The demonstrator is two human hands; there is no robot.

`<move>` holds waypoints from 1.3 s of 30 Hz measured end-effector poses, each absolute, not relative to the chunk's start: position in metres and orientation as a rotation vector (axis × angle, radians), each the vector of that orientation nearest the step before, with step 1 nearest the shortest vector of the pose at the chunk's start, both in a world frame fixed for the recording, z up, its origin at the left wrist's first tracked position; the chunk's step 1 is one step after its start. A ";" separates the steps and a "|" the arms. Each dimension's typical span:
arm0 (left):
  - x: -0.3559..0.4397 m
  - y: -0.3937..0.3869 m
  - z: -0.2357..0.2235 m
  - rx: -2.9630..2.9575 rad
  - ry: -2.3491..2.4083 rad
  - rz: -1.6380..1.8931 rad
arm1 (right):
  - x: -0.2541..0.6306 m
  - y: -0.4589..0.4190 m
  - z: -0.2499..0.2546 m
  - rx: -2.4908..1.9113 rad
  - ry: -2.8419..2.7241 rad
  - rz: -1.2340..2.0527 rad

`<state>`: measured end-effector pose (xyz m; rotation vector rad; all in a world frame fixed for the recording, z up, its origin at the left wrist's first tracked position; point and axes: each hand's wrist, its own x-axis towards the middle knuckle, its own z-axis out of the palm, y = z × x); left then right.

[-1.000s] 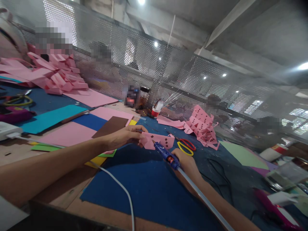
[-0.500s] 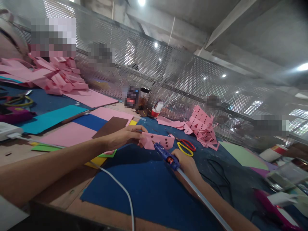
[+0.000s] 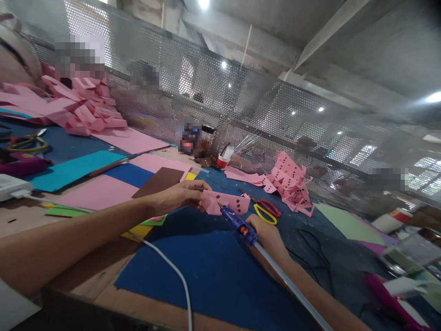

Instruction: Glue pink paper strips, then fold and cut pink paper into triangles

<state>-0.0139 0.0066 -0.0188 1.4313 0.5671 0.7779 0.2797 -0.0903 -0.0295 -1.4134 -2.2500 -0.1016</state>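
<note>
Between its thumb and fingers, my left hand pinches the left end of a pink paper strip marked with dark diamonds. My right hand is closed around a blue hot glue gun, whose nozzle points up and left at the strip's lower middle. Whether the tip touches the paper is hard to make out. A long clear glue stick runs out of the gun's back end. Just beyond my right hand lie scissors with red and yellow handles. Dark blue sheet lies beneath both hands.
A heap of diamond-marked pink pieces lies at the back right; plain pink strips pile up at the back left. A red-and-white cup stands by the perforated metal screen. A white cable crosses the front edge.
Almost nothing differs. Both hands, the pink strip and the glue gun keep practically the same place.
</note>
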 end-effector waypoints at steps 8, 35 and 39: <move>-0.014 0.008 -0.019 1.429 0.575 0.785 | 0.280 -0.091 -0.028 -1.430 -2.263 -0.109; -0.011 0.011 -0.016 1.296 0.630 0.895 | 0.266 -0.098 -0.015 -1.403 -2.002 0.372; -0.016 0.020 -0.014 1.215 0.683 1.001 | 0.267 -0.096 -0.019 -1.462 -1.916 0.529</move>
